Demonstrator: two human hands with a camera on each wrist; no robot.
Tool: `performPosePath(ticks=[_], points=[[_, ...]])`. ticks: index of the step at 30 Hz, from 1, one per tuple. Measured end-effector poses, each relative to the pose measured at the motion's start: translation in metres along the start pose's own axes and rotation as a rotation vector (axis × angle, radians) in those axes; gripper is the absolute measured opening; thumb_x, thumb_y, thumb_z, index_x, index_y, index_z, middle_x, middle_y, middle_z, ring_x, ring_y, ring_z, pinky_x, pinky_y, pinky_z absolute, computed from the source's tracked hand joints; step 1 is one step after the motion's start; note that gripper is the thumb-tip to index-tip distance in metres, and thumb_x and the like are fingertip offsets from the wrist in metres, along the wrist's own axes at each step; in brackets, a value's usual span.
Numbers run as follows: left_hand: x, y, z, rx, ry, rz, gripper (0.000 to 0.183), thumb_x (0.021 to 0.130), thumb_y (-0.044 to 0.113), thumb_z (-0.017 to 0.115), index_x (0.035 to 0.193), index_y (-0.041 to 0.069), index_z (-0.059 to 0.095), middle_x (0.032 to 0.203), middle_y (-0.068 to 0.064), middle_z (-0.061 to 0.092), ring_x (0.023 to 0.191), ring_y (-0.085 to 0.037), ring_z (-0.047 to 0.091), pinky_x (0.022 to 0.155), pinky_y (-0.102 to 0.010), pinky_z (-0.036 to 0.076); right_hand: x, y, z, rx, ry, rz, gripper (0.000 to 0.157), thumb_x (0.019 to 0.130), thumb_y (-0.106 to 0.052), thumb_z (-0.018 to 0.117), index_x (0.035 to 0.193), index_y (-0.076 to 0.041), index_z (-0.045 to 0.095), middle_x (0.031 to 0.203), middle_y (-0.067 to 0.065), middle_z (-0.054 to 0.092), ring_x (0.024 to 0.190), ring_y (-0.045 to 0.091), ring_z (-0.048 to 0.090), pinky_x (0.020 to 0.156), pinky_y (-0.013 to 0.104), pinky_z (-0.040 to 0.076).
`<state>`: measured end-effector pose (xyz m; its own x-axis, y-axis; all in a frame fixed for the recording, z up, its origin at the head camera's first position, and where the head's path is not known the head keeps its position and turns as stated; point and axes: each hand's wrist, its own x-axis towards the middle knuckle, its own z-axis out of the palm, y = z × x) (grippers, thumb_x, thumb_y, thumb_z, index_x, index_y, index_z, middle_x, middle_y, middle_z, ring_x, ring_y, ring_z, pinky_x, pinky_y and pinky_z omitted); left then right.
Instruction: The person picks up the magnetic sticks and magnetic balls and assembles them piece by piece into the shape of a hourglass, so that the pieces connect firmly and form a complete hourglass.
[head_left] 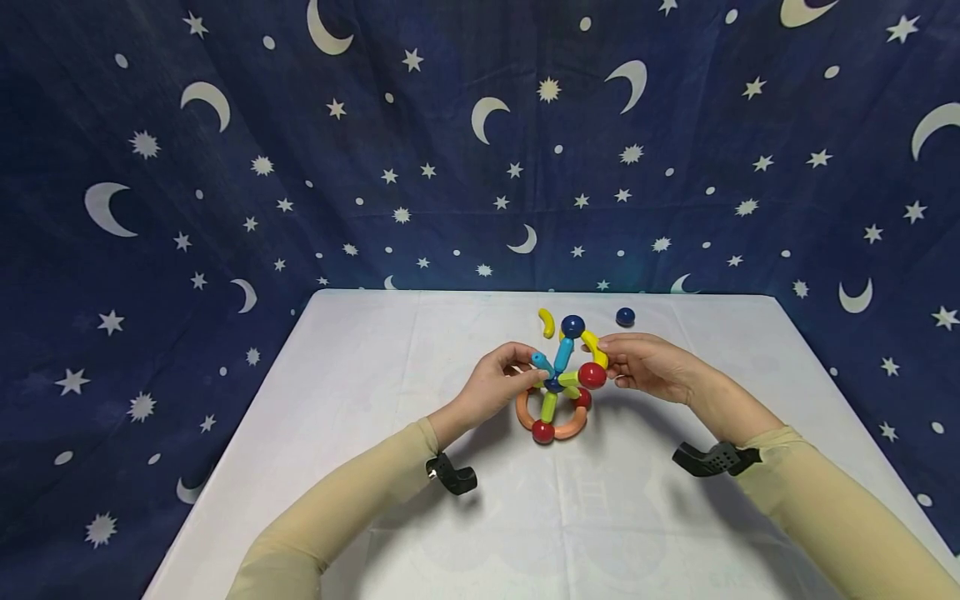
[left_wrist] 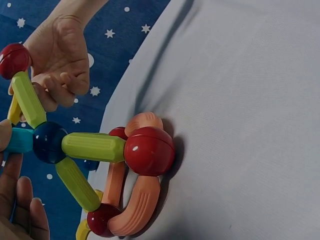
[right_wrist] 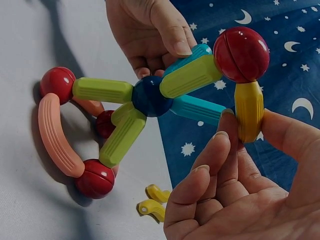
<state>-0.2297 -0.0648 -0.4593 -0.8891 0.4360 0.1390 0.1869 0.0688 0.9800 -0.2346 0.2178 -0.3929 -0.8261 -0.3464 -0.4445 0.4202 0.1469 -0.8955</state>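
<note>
A model of toy rods and balls stands on the table, its base made of orange curved rods (right_wrist: 59, 137) and red balls (right_wrist: 95, 179). Lime green rods (right_wrist: 102, 90) run from that base up to a central dark blue ball (right_wrist: 152, 96). My left hand (head_left: 498, 379) holds a light blue rod (right_wrist: 187, 58) beside this ball. Another light blue rod (head_left: 564, 355) leads to an upper dark blue ball (head_left: 573, 326). Between thumb and fingers, my right hand (head_left: 652, 367) pinches a yellow curved rod (right_wrist: 248, 112), which meets a raised red ball (right_wrist: 241, 54).
Behind the model lie loose yellow curved rods (right_wrist: 152, 209), and a loose dark blue ball (head_left: 625, 317) is at the back right. The white-covered table (head_left: 360, 358) ends at a dark blue cloth (head_left: 450, 167) with moons and stars.
</note>
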Motion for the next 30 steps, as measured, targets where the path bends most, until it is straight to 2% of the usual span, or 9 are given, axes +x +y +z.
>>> performPosePath(ticks=[3, 8, 13, 21, 30], points=[[-0.0001, -0.0003, -0.0001, -0.001, -0.006, 0.007, 0.024, 0.094, 0.021, 0.077, 0.114, 0.010, 0.068, 0.103, -0.001, 0.070, 0.097, -0.032, 0.064, 0.080, -0.030, 0.047, -0.0009, -0.0004, 0.0003, 0.002, 0.000, -0.001, 0.039, 0.104, -0.030, 0.059, 0.129, 0.001, 0.058, 0.095, 0.003, 0.066, 0.084, 0.018, 0.058, 0.075, 0.025, 0.052], [-0.0001, -0.0007, -0.0002, 0.007, -0.010, 0.012, 0.024, 0.095, 0.020, 0.076, 0.114, 0.010, 0.068, 0.104, -0.001, 0.070, 0.098, -0.025, 0.064, 0.082, -0.030, 0.046, -0.0018, -0.0011, 0.0010, 0.005, 0.001, -0.003, 0.025, 0.104, -0.029, 0.058, 0.116, -0.008, 0.063, 0.095, 0.003, 0.066, 0.085, 0.018, 0.058, 0.075, 0.025, 0.052], [-0.0004, -0.0007, -0.0002, 0.016, -0.005, 0.010, 0.025, 0.095, 0.021, 0.076, 0.115, 0.009, 0.068, 0.105, -0.002, 0.070, 0.098, -0.023, 0.063, 0.083, -0.030, 0.046, -0.0016, -0.0008, 0.0013, 0.001, 0.000, -0.004, 0.027, 0.104, -0.030, 0.059, 0.118, -0.007, 0.062, 0.095, 0.003, 0.066, 0.086, 0.019, 0.057, 0.076, 0.025, 0.052], [-0.0004, -0.0021, -0.0009, 0.017, -0.014, 0.016, 0.027, 0.094, 0.022, 0.077, 0.116, 0.010, 0.067, 0.106, -0.001, 0.070, 0.101, -0.027, 0.063, 0.085, -0.031, 0.046, -0.0012, 0.0003, 0.0011, 0.008, -0.001, -0.001, 0.025, 0.104, -0.030, 0.059, 0.116, -0.008, 0.063, 0.096, 0.003, 0.066, 0.086, 0.019, 0.057, 0.076, 0.025, 0.052], [-0.0007, -0.0013, -0.0011, 0.020, -0.014, 0.019, 0.027, 0.094, 0.022, 0.076, 0.117, 0.010, 0.067, 0.106, -0.001, 0.070, 0.099, -0.021, 0.063, 0.085, -0.033, 0.046, -0.0009, 0.0007, 0.0009, 0.000, -0.002, -0.003, 0.028, 0.104, -0.030, 0.058, 0.119, -0.006, 0.061, 0.096, 0.004, 0.065, 0.086, 0.019, 0.057, 0.077, 0.025, 0.052]])
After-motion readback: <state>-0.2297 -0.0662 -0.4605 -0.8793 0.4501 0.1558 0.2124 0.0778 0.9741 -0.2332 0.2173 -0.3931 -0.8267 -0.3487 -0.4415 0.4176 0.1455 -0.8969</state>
